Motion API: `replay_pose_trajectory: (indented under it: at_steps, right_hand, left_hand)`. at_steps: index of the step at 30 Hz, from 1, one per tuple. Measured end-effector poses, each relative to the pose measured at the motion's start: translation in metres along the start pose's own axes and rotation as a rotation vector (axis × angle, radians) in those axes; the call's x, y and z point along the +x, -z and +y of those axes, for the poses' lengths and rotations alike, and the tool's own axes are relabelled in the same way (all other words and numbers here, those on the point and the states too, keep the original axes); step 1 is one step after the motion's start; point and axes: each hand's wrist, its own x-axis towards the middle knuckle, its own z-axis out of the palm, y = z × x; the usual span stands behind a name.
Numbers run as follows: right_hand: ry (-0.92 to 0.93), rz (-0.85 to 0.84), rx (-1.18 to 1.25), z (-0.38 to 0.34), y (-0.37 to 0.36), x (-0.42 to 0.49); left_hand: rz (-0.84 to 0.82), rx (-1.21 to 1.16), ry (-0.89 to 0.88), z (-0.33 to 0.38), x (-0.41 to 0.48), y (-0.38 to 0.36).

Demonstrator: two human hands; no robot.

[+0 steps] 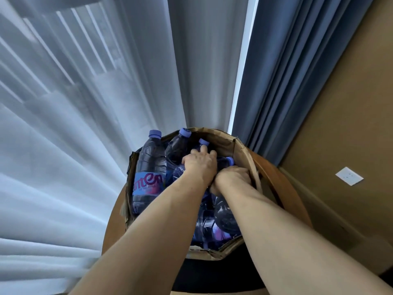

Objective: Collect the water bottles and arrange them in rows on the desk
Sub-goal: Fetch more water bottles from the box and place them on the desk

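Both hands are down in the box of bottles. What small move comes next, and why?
Probably lift both hands straight up. The left hand curls over the far bottle at its shoulder, the right hand grips the near bottle below its cap, and both sit inside the cardboard box, whose walls must be cleared first.

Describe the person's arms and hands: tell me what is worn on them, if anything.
The left forearm and right forearm are bare up from the picture's lower edge: no sleeves, gloves, watch or bracelet. The left hand and right hand show no rings on the parts in view, though the fingertips are hidden among the dark blue plastic water bottles.
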Motion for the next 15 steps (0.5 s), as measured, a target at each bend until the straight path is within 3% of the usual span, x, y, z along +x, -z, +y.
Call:
replay_pose_trajectory:
  at_steps: [9, 15]
  right_hand:
    - [0.113, 0.023, 0.080, 0.024, 0.007, -0.036]
    - [0.254, 0.039, 0.447, 0.047, 0.013, -0.050]
  left_hand:
    - [0.094, -0.076, 0.014, -0.003, -0.025, -0.005]
    - [0.079, -0.709, 0.167, -0.037, -0.052, 0.001]
